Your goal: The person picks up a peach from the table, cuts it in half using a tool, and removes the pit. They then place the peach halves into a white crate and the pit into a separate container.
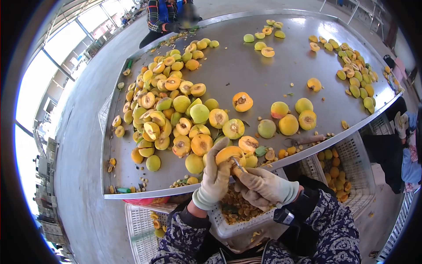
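Note:
My left hand, in a soiled white glove, holds a cut orange fruit half at the table's near edge. My gloved right hand grips a small metal-tipped tool, and its tip meets the fruit. Beneath my hands, a white crate contains many small brown pits. A large heap of yellow, green and orange fruit, some halved, lies beyond and left of my hands. Several fruits are farther right on the metal table. Near the right edge rests a wooden-handled tool.
The metal table has a raised rim. Another fruit pile lies at its far right. A white crate with fruit stands below right, another crate below left. One person is across the table, another at right.

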The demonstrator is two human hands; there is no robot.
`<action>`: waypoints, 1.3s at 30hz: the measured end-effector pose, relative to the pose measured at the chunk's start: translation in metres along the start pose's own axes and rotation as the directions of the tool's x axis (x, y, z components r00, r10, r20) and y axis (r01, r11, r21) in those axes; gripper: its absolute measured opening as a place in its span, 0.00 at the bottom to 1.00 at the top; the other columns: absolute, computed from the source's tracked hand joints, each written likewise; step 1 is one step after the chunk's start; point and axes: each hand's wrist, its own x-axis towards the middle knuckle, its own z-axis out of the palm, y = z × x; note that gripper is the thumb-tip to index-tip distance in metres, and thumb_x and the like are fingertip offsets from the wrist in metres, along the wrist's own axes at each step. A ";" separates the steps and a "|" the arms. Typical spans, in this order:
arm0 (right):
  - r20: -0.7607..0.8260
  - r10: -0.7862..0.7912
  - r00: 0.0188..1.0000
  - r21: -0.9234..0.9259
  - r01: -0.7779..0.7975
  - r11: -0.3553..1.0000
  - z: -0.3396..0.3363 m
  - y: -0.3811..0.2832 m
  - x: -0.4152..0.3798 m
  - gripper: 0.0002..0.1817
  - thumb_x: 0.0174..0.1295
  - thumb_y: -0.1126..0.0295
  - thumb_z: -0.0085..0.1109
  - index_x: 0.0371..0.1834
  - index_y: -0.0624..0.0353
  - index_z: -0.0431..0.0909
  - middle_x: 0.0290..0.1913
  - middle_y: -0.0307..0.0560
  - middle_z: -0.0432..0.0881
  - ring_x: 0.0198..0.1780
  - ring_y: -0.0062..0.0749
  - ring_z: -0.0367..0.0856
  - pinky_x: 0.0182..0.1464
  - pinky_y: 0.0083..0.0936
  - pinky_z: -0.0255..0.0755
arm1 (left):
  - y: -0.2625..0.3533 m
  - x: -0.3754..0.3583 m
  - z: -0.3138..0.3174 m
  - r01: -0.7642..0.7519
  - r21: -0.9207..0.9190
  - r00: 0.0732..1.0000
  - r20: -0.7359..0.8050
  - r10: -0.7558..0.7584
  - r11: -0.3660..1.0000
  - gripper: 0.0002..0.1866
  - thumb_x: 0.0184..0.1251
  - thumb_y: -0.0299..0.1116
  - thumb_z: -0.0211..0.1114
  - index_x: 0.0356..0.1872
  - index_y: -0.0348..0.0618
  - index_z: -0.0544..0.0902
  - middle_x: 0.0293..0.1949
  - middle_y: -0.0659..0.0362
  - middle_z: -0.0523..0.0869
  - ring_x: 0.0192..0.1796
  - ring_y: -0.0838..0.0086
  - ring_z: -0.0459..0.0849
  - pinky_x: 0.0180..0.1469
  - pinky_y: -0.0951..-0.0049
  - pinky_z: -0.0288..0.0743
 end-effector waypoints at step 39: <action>0.097 -0.670 0.736 -0.448 0.633 0.632 0.006 0.059 0.022 0.24 0.71 0.46 0.47 0.46 0.60 0.71 0.28 0.40 0.74 0.22 0.22 0.73 0.23 0.23 0.69 | -0.062 -0.026 -0.028 -0.364 0.796 0.785 -0.016 0.619 0.483 0.22 0.69 0.23 0.56 0.63 0.34 0.63 0.63 0.39 0.67 0.60 0.50 0.75 0.56 0.59 0.78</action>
